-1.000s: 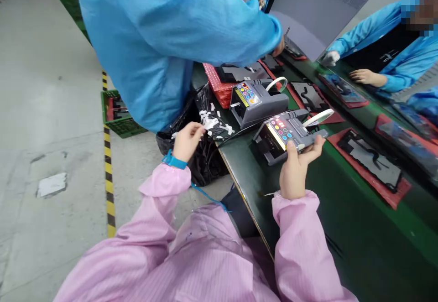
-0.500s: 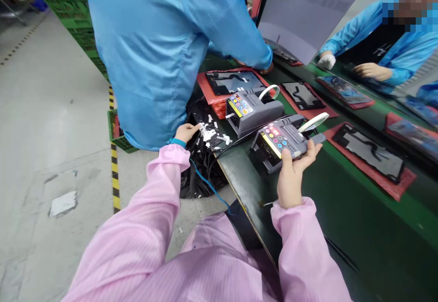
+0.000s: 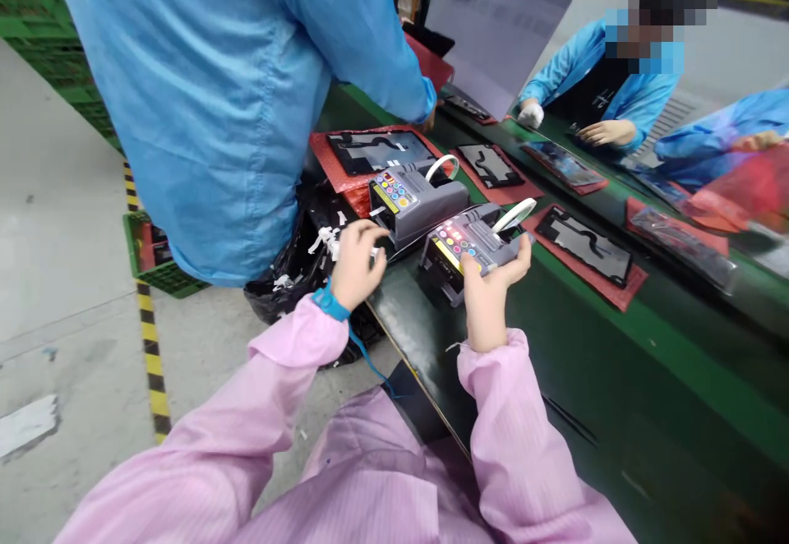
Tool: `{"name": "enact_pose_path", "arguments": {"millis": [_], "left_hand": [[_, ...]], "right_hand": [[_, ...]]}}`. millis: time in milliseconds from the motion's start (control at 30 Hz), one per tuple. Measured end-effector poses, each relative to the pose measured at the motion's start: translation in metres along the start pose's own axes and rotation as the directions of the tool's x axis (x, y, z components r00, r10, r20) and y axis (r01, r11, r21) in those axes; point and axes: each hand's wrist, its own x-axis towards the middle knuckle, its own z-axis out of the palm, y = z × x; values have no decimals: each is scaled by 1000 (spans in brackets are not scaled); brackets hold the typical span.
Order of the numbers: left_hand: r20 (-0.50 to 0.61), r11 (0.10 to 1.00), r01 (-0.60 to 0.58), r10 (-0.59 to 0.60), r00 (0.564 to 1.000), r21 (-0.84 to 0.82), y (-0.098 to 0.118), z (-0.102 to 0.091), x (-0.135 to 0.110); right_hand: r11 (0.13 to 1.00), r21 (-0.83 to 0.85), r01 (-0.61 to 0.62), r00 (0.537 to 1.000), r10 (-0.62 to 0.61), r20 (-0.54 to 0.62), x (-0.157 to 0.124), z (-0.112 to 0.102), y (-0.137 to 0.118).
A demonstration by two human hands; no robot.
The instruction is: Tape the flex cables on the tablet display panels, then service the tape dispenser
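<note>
My right hand (image 3: 491, 301) grips the side of a grey electric tape dispenser (image 3: 454, 261) on the bench, its thumb by the coloured buttons and its fingers round the rear corner. A white tape roll (image 3: 516, 215) stands up out of this machine. My left hand (image 3: 357, 266), with a blue wrist strap (image 3: 330, 304), hovers at the bench edge. Its fingers are curved and apart, and I see nothing in them. Just beyond them is a second grey tape dispenser (image 3: 419, 203), with a short white strip at its front. White tape scraps (image 3: 325, 240) lie on a black bag below.
A co-worker in a blue jacket (image 3: 203, 117) stands close at the left. Flat dark panels (image 3: 583, 244) lie on red bubble wrap along the green bench (image 3: 616, 380). Black tweezers (image 3: 570, 419) rest at the right. Other people sit across the bench. A green crate (image 3: 169, 281) is on the floor.
My left hand has moved right, away from the tape scraps on the bag, towards the front of the second dispenser, and its fingers have spread. My right hand stays on its dispenser. The view has shifted right.
</note>
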Motion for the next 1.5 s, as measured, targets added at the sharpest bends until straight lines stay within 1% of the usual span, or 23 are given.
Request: {"name": "enact_pose_path", "arguments": {"millis": [33,67,133,167,200,233,333,467,533,600,667,700,767,800,933,1000,1067,1133,1267,1333,1367,1433,1500], "left_hand": [[34,996,-89,89,995,-17,15,4,-4],[57,981,-193,194,979,-26,27,7,-6],[60,934,-357,358,932,-25,44,11,-7],[48,912,-409,409,911,-20,49,12,-6],[31,901,-433,433,901,-15,53,13,-4],[15,901,-434,434,901,-15,54,13,-2],[1,911,-412,412,911,-22,54,14,3],[4,922,-384,385,923,-52,53,14,2],[1,930,-355,357,934,-99,53,14,1],[3,940,-289,295,956,-183,54,14,1],[41,931,-128,151,988,-341,54,15,1],[77,906,-27,66,995,-422,53,17,1],[164,831,148,-70,984,-536,50,20,0],[200,800,206,-110,974,-563,47,23,-1],[302,746,320,-167,939,-584,38,32,-9],[348,733,347,-160,924,-585,36,36,-13],[366,738,346,-144,919,-579,36,37,-15],[337,763,315,-134,932,-565,38,36,-16],[195,841,182,-93,976,-510,47,25,-7],[134,887,78,-18,991,-455,53,18,1],[108,917,4,42,993,-398,55,16,6],[79,960,-152,174,982,-234,58,14,15],[87,966,-251,256,963,-64,60,14,22]], "right_hand": [[1000,-30,1,1000,-1,-8,0,1,-1],[999,-53,-1,1000,0,-13,0,2,-2],[997,-74,-7,1000,6,-17,-1,3,-3],[997,-75,-10,1000,9,-19,-2,4,-3],[997,-73,-11,1000,10,-22,-2,4,-4],[997,-73,-8,1000,6,-24,-2,4,-4],[997,-78,9,1000,-11,-23,-2,5,-6],[997,-73,14,1000,-14,3,-2,4,-7],[997,-75,17,1000,-15,15,-2,3,-7],[997,-78,17,1000,-16,16,-2,3,-6],[998,-69,11,1000,-10,15,-3,3,-6],[998,-57,4,1000,-3,15,-2,3,-6],[1000,-24,-15,1000,15,18,-2,4,-6],[1000,-7,-28,999,28,21,-2,4,-6],[997,38,-69,997,68,33,-1,3,-7],[996,52,-77,997,75,34,0,3,-7],[994,64,-91,996,89,29,1,3,-6],[992,67,-110,994,109,6,3,3,-4],[986,78,-149,986,154,-60,7,-1,0],[983,75,-165,983,170,-74,8,-3,0],[983,71,-172,981,177,-78,8,-4,0],[980,67,-187,978,193,-84,8,-5,-1],[979,59,-196,976,200,-82,8,-5,-2]]}}
